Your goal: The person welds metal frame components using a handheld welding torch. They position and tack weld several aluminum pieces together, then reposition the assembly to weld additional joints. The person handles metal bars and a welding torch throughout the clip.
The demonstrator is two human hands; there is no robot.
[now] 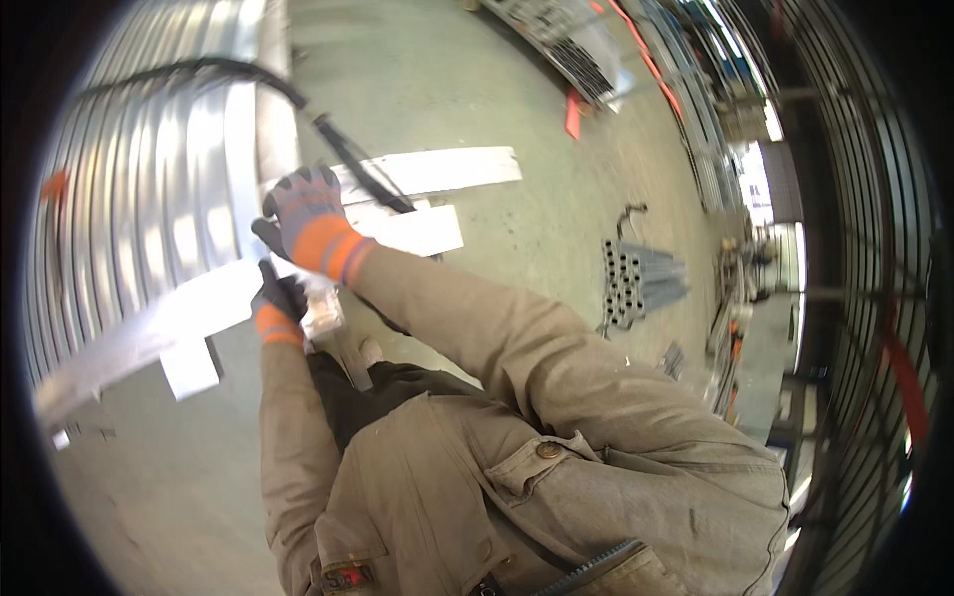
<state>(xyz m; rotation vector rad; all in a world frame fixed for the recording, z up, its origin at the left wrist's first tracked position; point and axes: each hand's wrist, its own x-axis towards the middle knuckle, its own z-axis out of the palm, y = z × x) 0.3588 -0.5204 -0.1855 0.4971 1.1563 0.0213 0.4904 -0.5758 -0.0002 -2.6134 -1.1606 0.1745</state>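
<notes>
Both my hands wear grey gloves with orange cuffs and meet at the near right corner of a bundle of long, shiny metal profiles (159, 189). My right hand (306, 211) is closed at the corner, its fingers curled; what it grips is hidden. Just below, my left hand (282, 296) is closed too, with one dark finger or thumb pointing up. Whatever lies in it cannot be made out. A pale wrapped beam or strip (149, 323) runs along the bundle's near end, beside my left hand. A black strap (348, 159) crosses the bundle and hangs down past my right hand.
White boards or sheets (447, 171) stick out right of the bundle, above the floor. A stack of dark-ended grey tubes (641, 283) lies on the floor to the right. More metal profiles (556, 50) rest on a rack at the far side. Tall shelving (865, 248) lines the right.
</notes>
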